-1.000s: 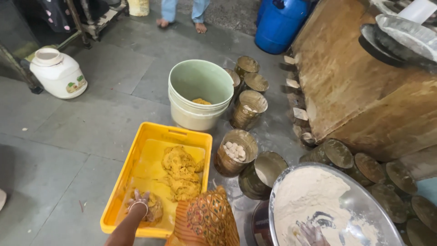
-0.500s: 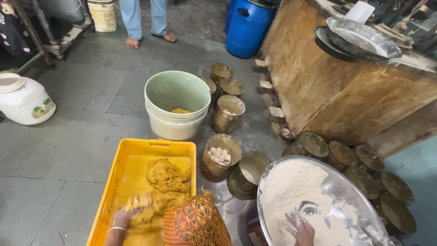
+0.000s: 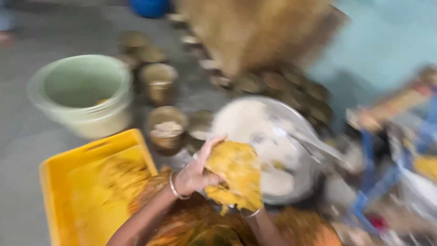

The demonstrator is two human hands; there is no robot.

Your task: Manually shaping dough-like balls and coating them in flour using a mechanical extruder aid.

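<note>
Dough lump (image 3: 234,175) clamped between left grip (image 3: 195,171) and right grip underneath, hidden, over flour bowl (image 3: 291,146).

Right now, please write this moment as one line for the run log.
left hand: holds yellow dough lump | right hand: hidden under lump | lump: above metal flour bowl | yellow crate: at left | view: blurred

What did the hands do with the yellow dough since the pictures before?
The left hand lifted a big lump of yellow dough out of the yellow crate and carried it right, to the metal bowl of white flour. The right hand, which was in the flour, now seems to support the lump from below, mostly hidden. The view also swung right and is blurred. The green bucket and small brass pots stayed put.
</note>
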